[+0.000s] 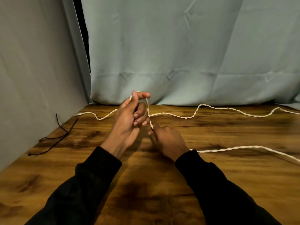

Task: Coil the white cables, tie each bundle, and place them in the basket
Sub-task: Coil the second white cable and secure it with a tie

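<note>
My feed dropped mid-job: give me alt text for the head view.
Left hand holds a loop of white twisted cable while the right hand pinches it lower down; the rest trails across the wooden table. Thin black cord lies left.

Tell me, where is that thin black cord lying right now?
In the head view the thin black cord lies on the wooden table at its far left edge, beside the grey cloth wall, left of the person's left hand.
</note>
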